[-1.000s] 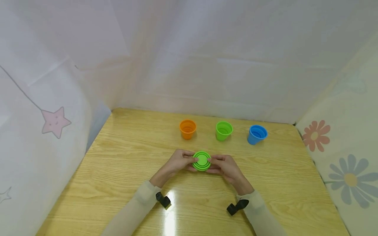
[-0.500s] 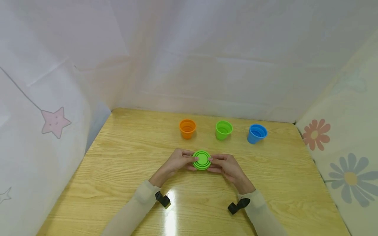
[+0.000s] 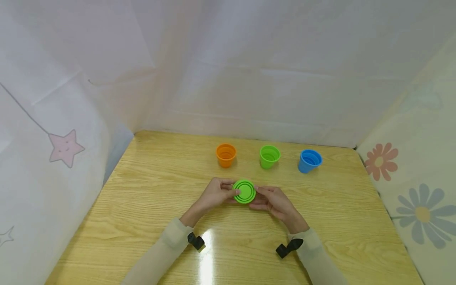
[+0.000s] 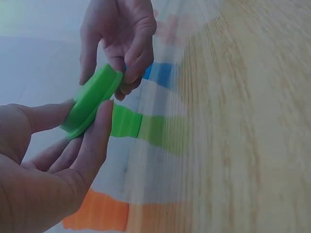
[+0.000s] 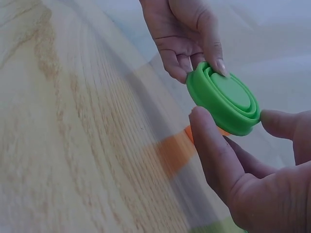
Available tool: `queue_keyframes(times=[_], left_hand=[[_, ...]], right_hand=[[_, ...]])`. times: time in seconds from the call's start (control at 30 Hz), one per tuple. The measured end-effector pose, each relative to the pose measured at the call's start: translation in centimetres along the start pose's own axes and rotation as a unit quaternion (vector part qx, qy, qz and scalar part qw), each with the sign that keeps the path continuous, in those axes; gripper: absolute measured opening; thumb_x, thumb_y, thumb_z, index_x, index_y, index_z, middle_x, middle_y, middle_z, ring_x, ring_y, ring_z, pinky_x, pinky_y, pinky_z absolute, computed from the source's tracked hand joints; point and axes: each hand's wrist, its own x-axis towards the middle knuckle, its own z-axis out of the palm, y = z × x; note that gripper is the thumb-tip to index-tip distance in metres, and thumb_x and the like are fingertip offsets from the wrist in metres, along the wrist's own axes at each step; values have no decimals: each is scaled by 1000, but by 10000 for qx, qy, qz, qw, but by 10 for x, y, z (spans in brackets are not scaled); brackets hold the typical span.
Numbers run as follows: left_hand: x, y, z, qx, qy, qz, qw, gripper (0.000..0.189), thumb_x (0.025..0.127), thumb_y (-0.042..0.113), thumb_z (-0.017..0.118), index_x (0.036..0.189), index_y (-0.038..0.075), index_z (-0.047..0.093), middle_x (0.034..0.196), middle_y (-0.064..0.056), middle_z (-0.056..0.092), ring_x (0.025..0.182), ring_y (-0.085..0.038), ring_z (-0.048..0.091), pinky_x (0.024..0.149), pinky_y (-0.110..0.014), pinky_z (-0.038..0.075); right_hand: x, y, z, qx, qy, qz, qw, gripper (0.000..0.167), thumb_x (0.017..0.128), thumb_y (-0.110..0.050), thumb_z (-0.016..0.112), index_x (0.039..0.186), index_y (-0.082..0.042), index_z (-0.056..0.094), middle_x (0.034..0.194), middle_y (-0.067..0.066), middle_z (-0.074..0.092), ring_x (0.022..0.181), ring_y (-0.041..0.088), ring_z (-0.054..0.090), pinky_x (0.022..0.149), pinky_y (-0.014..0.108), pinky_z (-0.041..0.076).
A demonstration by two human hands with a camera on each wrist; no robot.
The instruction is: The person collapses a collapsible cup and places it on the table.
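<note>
A collapsed green folding cup (image 3: pixel 244 191), flattened into a ringed disc, is held between both hands over the table. My left hand (image 3: pixel 215 194) pinches its left side, thumb on the flat round face and fingers behind. On the opposite side, my right hand (image 3: pixel 279 202) has its thumb tip at the rim; in the right wrist view its curved fingers (image 5: pixel 216 150) lie close beneath the disc. Beyond the hands stand three expanded cups: orange (image 3: pixel 226 155), green (image 3: pixel 269 157) and blue (image 3: pixel 309 161).
The wooden table (image 3: pixel 149 186) has a shiny light reflection near its front. White cloth (image 3: pixel 228 79) hangs behind it, and patterned cloth with a star and flowers lines the sides. A small black wrist camera (image 3: pixel 196 241) sits on each sleeve.
My right thumb has slid outward from the disc's face to its rim. The disc has risen slightly in the head view and tilted. My left hand keeps its grip.
</note>
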Motion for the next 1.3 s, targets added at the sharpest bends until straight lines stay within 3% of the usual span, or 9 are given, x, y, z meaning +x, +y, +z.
queue_keyframes(times=[0.3,0.53,0.7,0.87,1.0,1.17,1.3], left_hand=[[-2,2,2,1044,220,471,9932,41,95,12,78,134,3,70,107,-16,78,89,-15,76,77,-33,69],[-4,7,4,1497,330,643,9861,40,94,14,80,132,2,72,108,-16,78,93,-16,75,78,-22,65],[-3,5,4,1550,291,657,9853,39,95,13,79,131,4,72,110,-13,78,95,-16,73,80,-22,64],[-2,2,2,1323,56,520,9898,39,97,18,77,133,5,70,120,-13,76,105,-21,73,89,-29,66],[-4,-3,-3,1039,-277,162,9941,50,101,34,73,142,7,64,132,-12,72,117,-26,72,100,-37,64],[-5,-8,-10,23,-824,-236,9963,60,107,40,61,149,-1,54,142,-21,64,126,-38,68,109,-46,60],[-4,-9,-14,-869,-887,-570,9906,53,112,37,53,141,-6,59,137,-25,64,127,-38,67,111,-45,58]], right_hand=[[1,0,1,436,-492,307,9974,63,111,-44,51,149,6,51,105,14,81,99,30,80,99,50,62],[1,0,0,635,-634,368,9953,62,112,-40,48,153,7,46,110,17,81,103,31,79,100,49,62],[1,-2,0,791,-519,265,9952,58,112,-32,53,153,7,46,114,18,79,106,31,78,101,48,61],[-1,-1,1,663,-379,14,9971,51,111,-23,55,149,10,49,114,16,80,108,28,78,103,49,61],[-2,0,5,314,-92,-243,9992,38,109,-19,59,136,8,62,111,12,79,105,26,78,104,50,60],[-3,-1,11,-10,240,-508,9984,27,105,-17,66,123,3,71,119,9,72,107,23,77,106,48,60],[-3,-4,14,-146,319,-726,9967,30,102,-15,70,125,5,69,125,10,69,114,26,74,109,48,58]])
